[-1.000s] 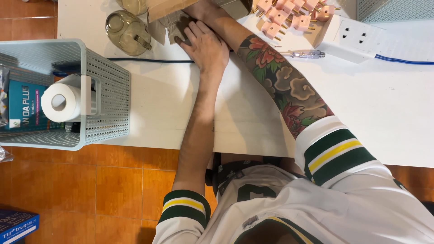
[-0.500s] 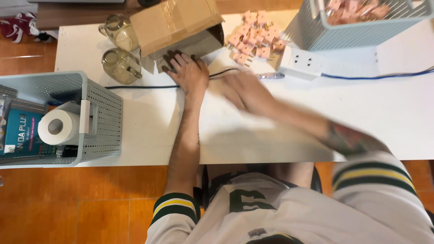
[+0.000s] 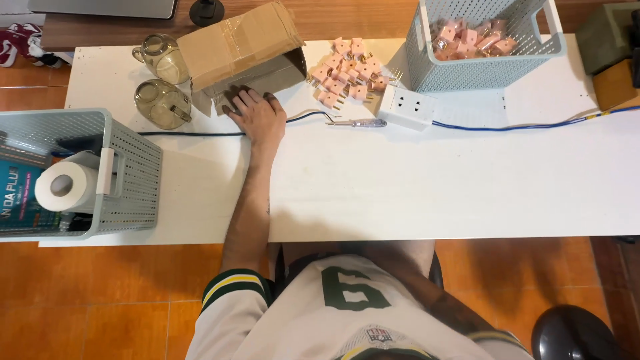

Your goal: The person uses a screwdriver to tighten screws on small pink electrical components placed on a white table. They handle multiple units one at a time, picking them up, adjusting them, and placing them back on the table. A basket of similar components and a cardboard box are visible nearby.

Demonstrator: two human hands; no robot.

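Note:
My left hand [image 3: 260, 117] lies flat on the white table [image 3: 400, 187], fingers apart and empty, its fingertips touching the open front of a tilted cardboard box [image 3: 237, 48]. A thin black cable [image 3: 193, 133] runs under the hand. My right hand is out of sight; only its tattooed forearm [image 3: 453, 313] shows, down by my body below the table edge. A heap of pink plug adapters [image 3: 347, 79] lies to the right of the box, beside a white socket block [image 3: 407, 107] and a tester screwdriver [image 3: 357, 123].
A pale blue mesh basket [image 3: 427, 73] holding more pink adapters stands at the back right. Two glass mugs [image 3: 162, 103] sit left of the box. Another mesh basket [image 3: 130, 180] with a toilet roll [image 3: 63, 187] overhangs the table's left end. A blue cable [image 3: 533, 125] runs right.
My right hand has left the table by the box and drawn back to my body, out of view. The left hand stays at the box. The view has pulled back.

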